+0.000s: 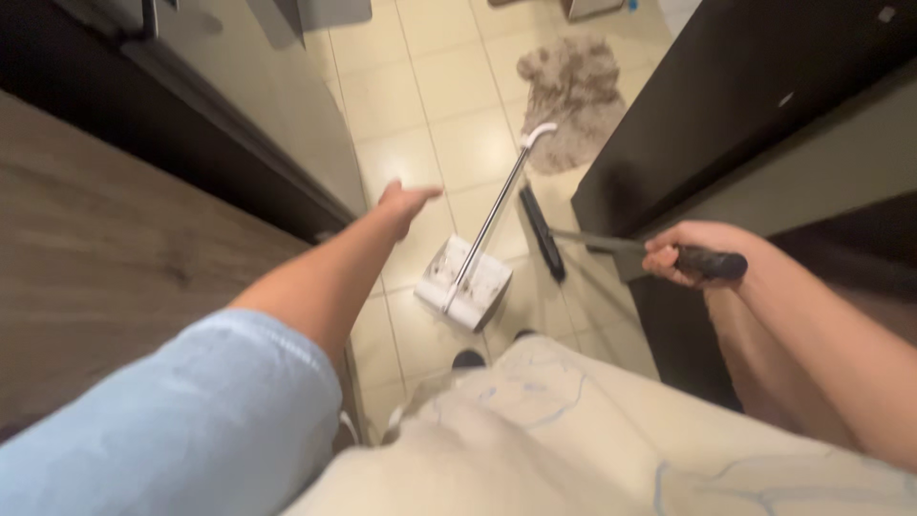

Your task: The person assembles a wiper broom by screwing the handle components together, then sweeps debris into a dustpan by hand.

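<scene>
My right hand [690, 251] grips the black handle of a broom [543, 232]. Its dark brush head rests on the tiled floor between the counters. My left hand [405, 204] is stretched forward with fingers apart and holds nothing. It hovers to the left of a white dustpan [464, 280] standing on the floor. The dustpan's long silver handle [499, 207] leans up and away from me, just right of my left hand.
A wooden countertop [105, 248] runs along my left, above grey cabinet fronts [277, 105]. A dark cabinet [735, 105] stands on the right. A brownish mat [573, 96] lies on the cream tiled floor [430, 86] beyond the dustpan.
</scene>
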